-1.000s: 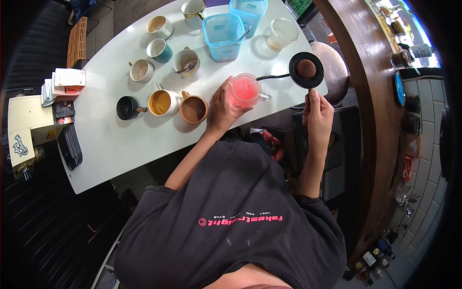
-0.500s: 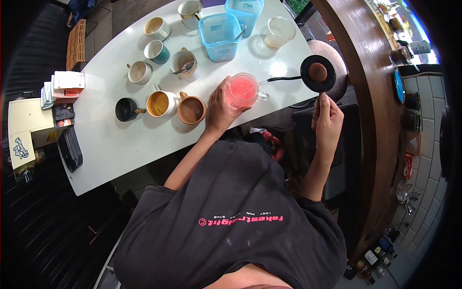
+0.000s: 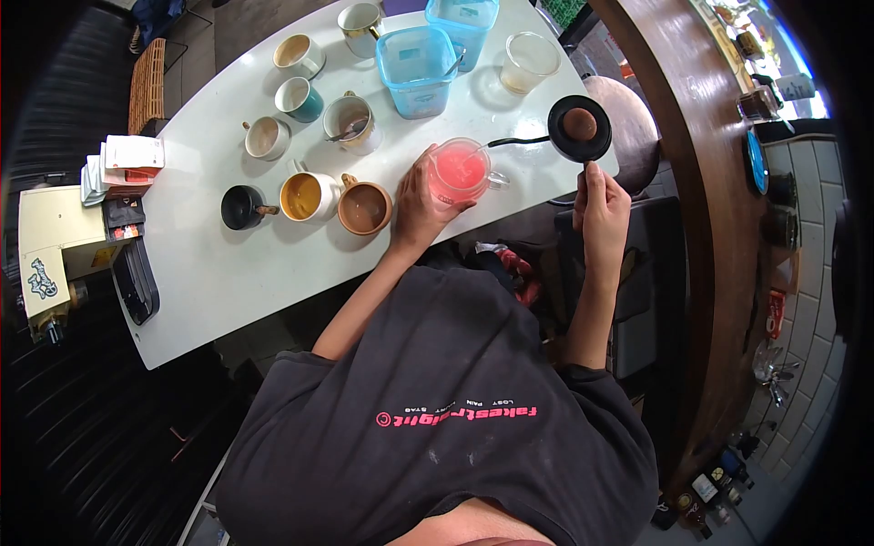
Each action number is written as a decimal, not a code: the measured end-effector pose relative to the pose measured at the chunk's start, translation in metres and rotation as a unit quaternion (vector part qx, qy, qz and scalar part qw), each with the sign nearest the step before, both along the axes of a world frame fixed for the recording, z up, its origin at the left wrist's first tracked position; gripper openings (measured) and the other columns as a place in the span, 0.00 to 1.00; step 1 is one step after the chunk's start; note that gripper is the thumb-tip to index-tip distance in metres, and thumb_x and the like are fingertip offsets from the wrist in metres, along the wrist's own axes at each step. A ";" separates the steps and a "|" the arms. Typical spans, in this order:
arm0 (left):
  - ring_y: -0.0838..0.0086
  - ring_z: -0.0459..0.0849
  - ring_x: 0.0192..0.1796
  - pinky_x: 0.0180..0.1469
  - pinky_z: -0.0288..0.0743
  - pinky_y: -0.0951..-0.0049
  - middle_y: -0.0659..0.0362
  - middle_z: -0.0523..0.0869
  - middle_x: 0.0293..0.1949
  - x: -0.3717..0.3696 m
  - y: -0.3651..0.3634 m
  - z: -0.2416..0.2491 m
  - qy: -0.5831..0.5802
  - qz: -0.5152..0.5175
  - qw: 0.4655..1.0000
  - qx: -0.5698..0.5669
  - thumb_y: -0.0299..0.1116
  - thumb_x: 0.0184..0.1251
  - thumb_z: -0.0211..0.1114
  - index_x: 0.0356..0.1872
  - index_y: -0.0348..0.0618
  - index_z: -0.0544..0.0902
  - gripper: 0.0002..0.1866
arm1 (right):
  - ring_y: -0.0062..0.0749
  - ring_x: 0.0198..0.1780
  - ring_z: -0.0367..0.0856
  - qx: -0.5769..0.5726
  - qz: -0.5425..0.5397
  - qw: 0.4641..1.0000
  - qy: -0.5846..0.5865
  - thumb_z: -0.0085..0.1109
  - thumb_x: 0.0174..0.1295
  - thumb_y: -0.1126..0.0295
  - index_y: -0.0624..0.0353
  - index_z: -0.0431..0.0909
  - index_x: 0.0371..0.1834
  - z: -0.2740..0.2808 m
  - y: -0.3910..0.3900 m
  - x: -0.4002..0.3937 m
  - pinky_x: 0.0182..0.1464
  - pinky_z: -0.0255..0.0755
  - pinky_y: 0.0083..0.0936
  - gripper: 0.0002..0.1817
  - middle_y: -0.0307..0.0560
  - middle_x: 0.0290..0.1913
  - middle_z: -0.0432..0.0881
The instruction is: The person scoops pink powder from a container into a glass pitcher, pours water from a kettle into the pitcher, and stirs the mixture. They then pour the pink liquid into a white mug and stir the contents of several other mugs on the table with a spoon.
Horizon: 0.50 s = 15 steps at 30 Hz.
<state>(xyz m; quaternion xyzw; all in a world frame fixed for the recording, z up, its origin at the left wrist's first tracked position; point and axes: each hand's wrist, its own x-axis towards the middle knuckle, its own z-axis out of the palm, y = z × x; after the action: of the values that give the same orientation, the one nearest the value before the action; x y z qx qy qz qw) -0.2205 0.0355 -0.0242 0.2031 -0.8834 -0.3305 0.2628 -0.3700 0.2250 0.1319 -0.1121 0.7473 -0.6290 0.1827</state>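
Note:
My left hand (image 3: 421, 205) is wrapped round a clear glass mug (image 3: 461, 173) with pink liquid in it, at the table's front edge. My right hand (image 3: 603, 193) grips the handle of a black gooseneck kettle (image 3: 597, 146) with a round brown knob on its lid. The kettle's thin spout (image 3: 519, 141) points left, its tip at the glass mug's rim. A thin clear streak runs from the tip into the mug. Beside my left hand stand a brown mug (image 3: 365, 207) holding brown liquid and a white mug (image 3: 308, 196) holding yellow-orange liquid.
On the white table (image 3: 218, 300) stand several more cups, a black cup (image 3: 242, 207), two blue plastic tubs (image 3: 415, 82) and a clear cup (image 3: 530, 62). A brown wooden counter (image 3: 678, 100) runs along the right. A round stool (image 3: 628, 109) is behind the kettle.
My right hand and the kettle have moved left, bringing the spout tip closer to the glass mug. My left hand stays round the mug.

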 end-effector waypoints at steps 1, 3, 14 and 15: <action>0.48 0.76 0.70 0.71 0.70 0.50 0.45 0.73 0.73 0.000 0.000 0.000 -0.002 0.000 1.000 0.002 0.59 0.52 0.81 0.72 0.37 0.61 0.55 | 0.10 0.20 0.62 0.000 -0.002 1.000 -0.001 0.53 0.81 0.59 0.58 0.72 0.25 0.000 0.001 0.001 0.20 0.54 0.16 0.23 0.28 0.20 0.66; 0.48 0.76 0.70 0.71 0.70 0.50 0.46 0.73 0.73 0.000 -0.001 -0.001 -0.004 -0.001 1.000 0.004 0.59 0.52 0.81 0.72 0.37 0.61 0.55 | 0.10 0.20 0.62 0.008 -0.007 1.000 0.004 0.53 0.81 0.59 0.58 0.72 0.25 0.000 0.003 0.002 0.20 0.54 0.15 0.23 0.28 0.20 0.66; 0.48 0.76 0.71 0.71 0.70 0.51 0.45 0.72 0.73 0.000 -0.001 -0.005 -0.006 -0.003 1.000 -0.006 0.60 0.52 0.81 0.73 0.35 0.60 0.56 | 0.08 0.17 0.56 -0.015 -0.022 1.000 -0.007 0.53 0.81 0.57 0.57 0.75 0.30 0.004 0.009 -0.001 0.18 0.48 0.15 0.21 0.26 0.19 0.63; 0.48 0.76 0.71 0.71 0.70 0.51 0.45 0.72 0.73 0.001 -0.001 -0.004 -0.006 -0.003 1.000 -0.007 0.60 0.52 0.81 0.73 0.35 0.60 0.56 | 0.09 0.17 0.56 -0.024 -0.021 0.999 -0.028 0.53 0.81 0.56 0.56 0.75 0.29 0.002 0.010 -0.003 0.18 0.48 0.15 0.21 0.26 0.19 0.62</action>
<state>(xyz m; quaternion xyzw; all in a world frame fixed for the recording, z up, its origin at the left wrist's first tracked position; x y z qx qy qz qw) -0.2199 0.0342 -0.0286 0.2011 -0.8879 -0.3238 0.2577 -0.3730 0.2353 0.1337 -0.0829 0.7290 -0.6533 0.1871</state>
